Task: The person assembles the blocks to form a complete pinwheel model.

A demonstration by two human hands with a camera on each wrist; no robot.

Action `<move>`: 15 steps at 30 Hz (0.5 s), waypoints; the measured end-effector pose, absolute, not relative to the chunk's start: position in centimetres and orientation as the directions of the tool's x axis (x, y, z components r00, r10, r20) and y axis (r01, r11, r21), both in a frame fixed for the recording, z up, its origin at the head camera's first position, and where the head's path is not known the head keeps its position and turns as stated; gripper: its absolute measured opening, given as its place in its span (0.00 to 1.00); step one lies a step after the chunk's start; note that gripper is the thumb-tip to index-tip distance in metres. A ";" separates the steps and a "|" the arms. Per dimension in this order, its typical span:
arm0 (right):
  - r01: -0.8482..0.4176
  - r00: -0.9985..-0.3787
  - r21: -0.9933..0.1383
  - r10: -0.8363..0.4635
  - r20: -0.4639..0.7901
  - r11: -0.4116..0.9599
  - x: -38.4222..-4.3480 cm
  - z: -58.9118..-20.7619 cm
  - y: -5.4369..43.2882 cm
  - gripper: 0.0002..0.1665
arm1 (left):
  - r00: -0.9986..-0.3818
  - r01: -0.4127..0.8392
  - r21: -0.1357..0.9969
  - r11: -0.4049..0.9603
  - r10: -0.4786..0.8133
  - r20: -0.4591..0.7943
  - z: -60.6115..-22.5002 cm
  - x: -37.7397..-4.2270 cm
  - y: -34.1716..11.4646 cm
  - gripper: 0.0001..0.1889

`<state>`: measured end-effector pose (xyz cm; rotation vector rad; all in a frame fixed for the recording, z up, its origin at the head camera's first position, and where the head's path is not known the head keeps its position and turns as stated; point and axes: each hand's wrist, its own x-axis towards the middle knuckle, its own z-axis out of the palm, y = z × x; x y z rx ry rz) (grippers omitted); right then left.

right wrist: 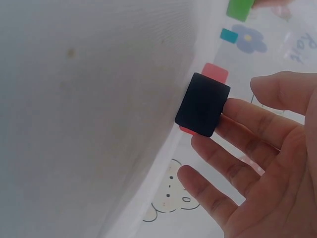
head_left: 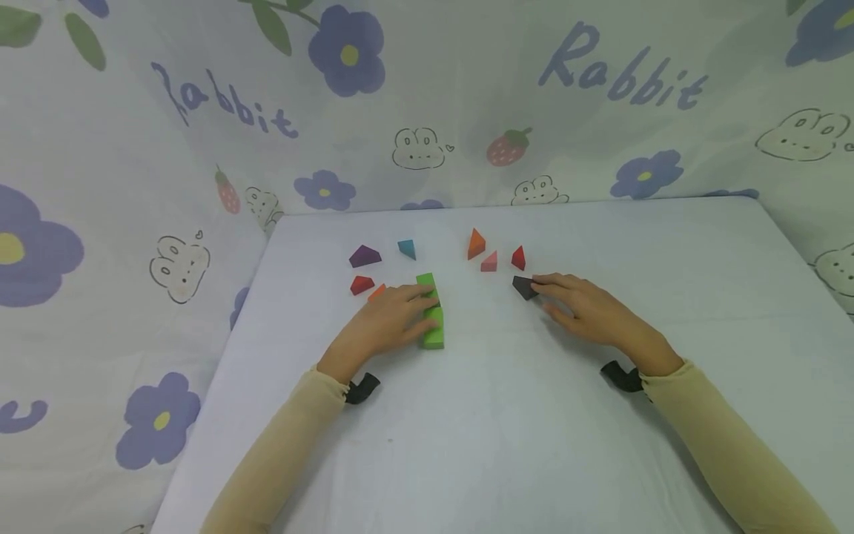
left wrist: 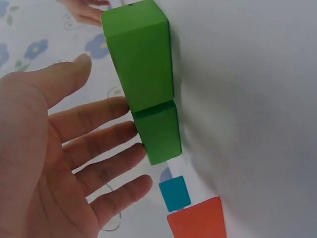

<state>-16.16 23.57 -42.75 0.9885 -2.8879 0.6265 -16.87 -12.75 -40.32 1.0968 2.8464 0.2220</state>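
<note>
Two green blocks [head_left: 434, 335] stand end to end in a line on the white table. My left hand [head_left: 394, 319] reaches over them from the left, covering part of their tops in the head view. In the left wrist view its fingers [left wrist: 94, 113] are extended with the tips at the side of the green blocks [left wrist: 143, 64], the thumb held apart. On the right, my right hand [head_left: 580, 308] has its fingertips at a small black block [head_left: 523, 288]. The right wrist view shows relaxed fingers [right wrist: 257, 124] reaching the edge of that black block [right wrist: 203, 104], thumb apart.
Behind the left hand lie a purple block [head_left: 365, 256], a red block [head_left: 362, 285], a partly hidden orange block [head_left: 377, 292] and a blue block [head_left: 408, 248]. Beyond the black block are an orange block [head_left: 477, 244], a pink block [head_left: 490, 262] and a red block [head_left: 519, 257]. Patterned cloth [head_left: 467, 96] hangs behind.
</note>
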 end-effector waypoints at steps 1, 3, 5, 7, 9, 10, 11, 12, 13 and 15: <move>-0.596 -0.796 -0.365 -0.585 0.154 0.715 -16.2 -42.7 23.5 0.24 | -0.739 0.662 0.171 0.730 0.674 -0.015 -40.4 -16.7 -12.9 0.26; -0.600 -0.793 -0.366 -0.588 0.159 0.711 -16.1 -42.6 23.5 0.24 | -0.735 0.668 0.180 0.722 0.678 0.004 -40.5 -16.5 -13.2 0.26; -0.602 -0.792 -0.367 -0.589 0.161 0.709 -16.1 -42.7 23.6 0.24 | -0.733 0.671 0.183 0.719 0.680 0.017 -40.6 -16.4 -13.4 0.26; -0.603 -0.791 -0.367 -0.589 0.163 0.708 -16.1 -42.8 23.6 0.24 | -0.733 0.671 0.194 0.716 0.680 0.021 -40.7 -16.3 -13.5 0.26; -0.605 -0.790 -0.365 -0.590 0.165 0.708 -16.1 -42.9 23.6 0.24 | -0.735 0.667 0.199 0.718 0.678 0.018 -40.9 -16.2 -13.6 0.26; -0.606 -0.790 -0.363 -0.591 0.166 0.708 -16.1 -43.0 23.7 0.24 | -0.736 0.666 0.200 0.719 0.677 0.016 -40.9 -16.2 -13.6 0.26; -0.608 -0.788 -0.360 -0.592 0.168 0.707 -16.1 -43.0 23.7 0.24 | -0.736 0.664 0.205 0.719 0.676 0.015 -40.9 -16.2 -13.7 0.27; -0.610 -0.787 -0.358 -0.593 0.169 0.707 -16.1 -43.1 23.6 0.24 | -0.737 0.663 0.208 0.719 0.676 0.014 -41.0 -16.2 -13.7 0.27; -0.612 -0.786 -0.355 -0.594 0.171 0.707 -16.2 -43.1 23.6 0.24 | -0.737 0.663 0.207 0.719 0.676 0.013 -41.0 -16.2 -13.8 0.28; -0.615 -0.783 -0.353 -0.597 0.173 0.705 -16.2 -43.0 23.5 0.24 | -0.737 0.664 0.206 0.719 0.676 0.013 -41.0 -16.2 -13.9 0.29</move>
